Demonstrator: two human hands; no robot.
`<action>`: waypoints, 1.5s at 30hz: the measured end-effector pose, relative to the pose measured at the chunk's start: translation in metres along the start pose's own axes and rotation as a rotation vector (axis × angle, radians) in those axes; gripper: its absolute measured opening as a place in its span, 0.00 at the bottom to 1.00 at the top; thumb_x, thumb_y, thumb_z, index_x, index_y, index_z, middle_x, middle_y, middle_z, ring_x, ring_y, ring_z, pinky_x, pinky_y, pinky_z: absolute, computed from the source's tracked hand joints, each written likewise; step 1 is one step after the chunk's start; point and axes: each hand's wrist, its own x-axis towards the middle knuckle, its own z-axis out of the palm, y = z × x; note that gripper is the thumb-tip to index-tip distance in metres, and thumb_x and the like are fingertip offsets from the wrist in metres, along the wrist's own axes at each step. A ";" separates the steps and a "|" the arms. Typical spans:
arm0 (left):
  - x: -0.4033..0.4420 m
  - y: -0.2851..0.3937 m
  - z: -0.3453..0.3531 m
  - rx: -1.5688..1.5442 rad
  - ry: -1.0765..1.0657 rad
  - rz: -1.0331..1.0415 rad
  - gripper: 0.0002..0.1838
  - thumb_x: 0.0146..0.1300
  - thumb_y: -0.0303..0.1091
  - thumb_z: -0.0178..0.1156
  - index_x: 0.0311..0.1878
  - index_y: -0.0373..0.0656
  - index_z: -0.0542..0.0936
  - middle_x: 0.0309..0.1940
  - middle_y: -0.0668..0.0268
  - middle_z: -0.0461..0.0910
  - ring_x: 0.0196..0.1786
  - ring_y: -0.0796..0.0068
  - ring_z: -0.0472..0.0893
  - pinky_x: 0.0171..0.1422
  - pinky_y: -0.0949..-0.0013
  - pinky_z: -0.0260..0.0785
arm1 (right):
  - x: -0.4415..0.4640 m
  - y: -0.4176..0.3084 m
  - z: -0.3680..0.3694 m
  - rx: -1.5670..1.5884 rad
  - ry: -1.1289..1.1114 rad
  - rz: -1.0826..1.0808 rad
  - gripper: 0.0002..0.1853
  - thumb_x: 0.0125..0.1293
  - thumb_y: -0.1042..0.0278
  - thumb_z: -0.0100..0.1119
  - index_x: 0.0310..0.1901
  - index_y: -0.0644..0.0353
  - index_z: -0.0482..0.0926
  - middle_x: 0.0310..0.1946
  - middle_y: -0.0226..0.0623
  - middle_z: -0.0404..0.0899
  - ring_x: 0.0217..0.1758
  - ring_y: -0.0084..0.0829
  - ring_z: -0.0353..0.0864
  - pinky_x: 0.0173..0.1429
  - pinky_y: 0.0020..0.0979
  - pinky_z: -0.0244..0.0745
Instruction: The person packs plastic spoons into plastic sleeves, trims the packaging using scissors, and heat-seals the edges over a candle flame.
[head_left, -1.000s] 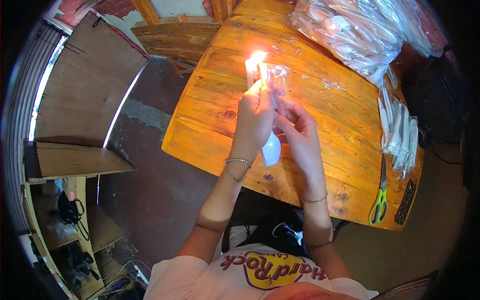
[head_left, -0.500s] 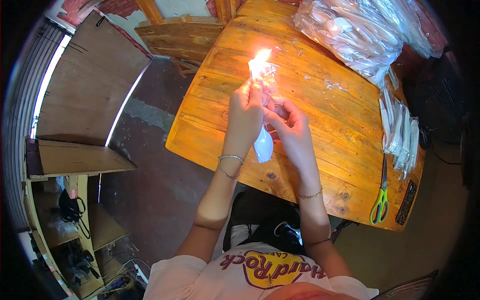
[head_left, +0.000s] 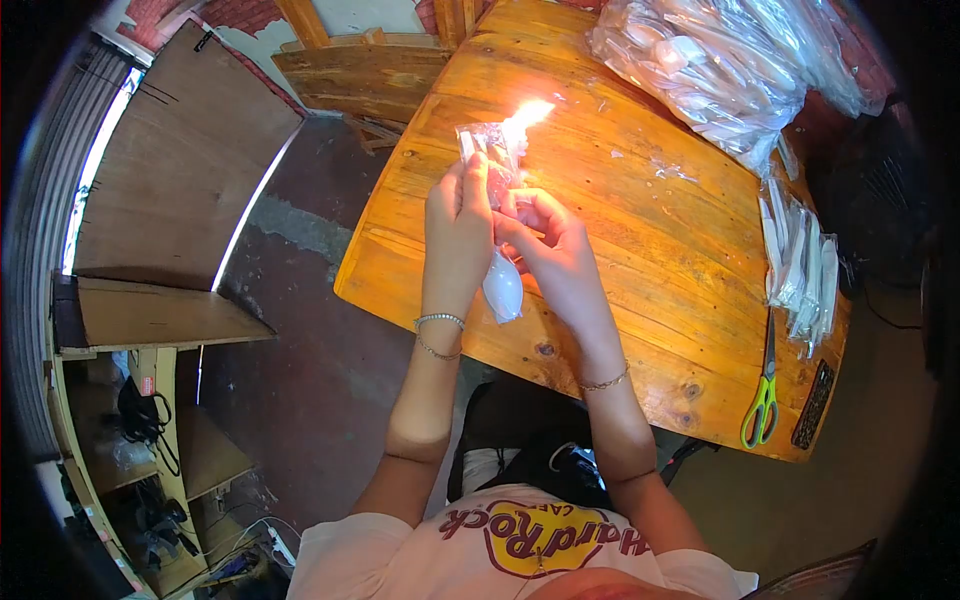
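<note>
My left hand [head_left: 458,208] is closed on a clear plastic sleeve [head_left: 482,138], its thumb and fingers pinching the sleeve's side. A white plastic spoon [head_left: 504,289] is in the sleeve, its bowl hanging below my hands toward me. Just right of it, my right hand [head_left: 552,238] is closed, fingers curled, gripping the lower part of the same sleeved spoon; the exact contact is partly hidden. A bright flame [head_left: 530,113] burns beside the sleeve's far right edge, leaning right. Glare and the sleeve hide what the flame burns on.
The wooden table [head_left: 650,260] bears a large bag of wrapped white utensils [head_left: 700,80] at the far right. Nearer lie several sleeved utensils [head_left: 800,265], green-handled scissors [head_left: 761,405] and a dark slotted object [head_left: 813,405]. Plastic scraps [head_left: 670,170] lie mid-table. Shelves [head_left: 170,440] stand at left.
Both hands have moved left with the sleeved spoon. The sleeve's far end, previously at the flame, now sits to the left of it. The flame leans further right.
</note>
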 end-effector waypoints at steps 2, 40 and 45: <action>0.000 -0.001 0.002 0.012 0.013 0.009 0.17 0.69 0.38 0.41 0.29 0.37 0.73 0.17 0.69 0.68 0.21 0.83 0.66 0.27 0.78 0.60 | 0.001 0.000 0.000 0.008 -0.003 -0.006 0.10 0.59 0.68 0.59 0.40 0.63 0.74 0.29 0.31 0.79 0.31 0.15 0.74 0.33 0.19 0.68; 0.006 -0.017 0.049 -0.135 -0.259 -0.118 0.15 0.67 0.40 0.46 0.29 0.41 0.72 0.18 0.70 0.69 0.17 0.86 0.65 0.19 0.80 0.56 | -0.022 -0.015 -0.046 -0.002 0.187 0.010 0.11 0.60 0.69 0.59 0.42 0.63 0.73 0.30 0.32 0.78 0.28 0.18 0.75 0.28 0.19 0.71; -0.011 -0.013 0.061 -0.298 -0.428 -0.186 0.16 0.68 0.43 0.46 0.32 0.41 0.72 0.19 0.70 0.70 0.17 0.85 0.64 0.18 0.81 0.55 | -0.041 -0.016 -0.058 -0.019 0.215 -0.101 0.12 0.59 0.74 0.58 0.44 0.63 0.72 0.33 0.32 0.75 0.31 0.20 0.77 0.29 0.19 0.72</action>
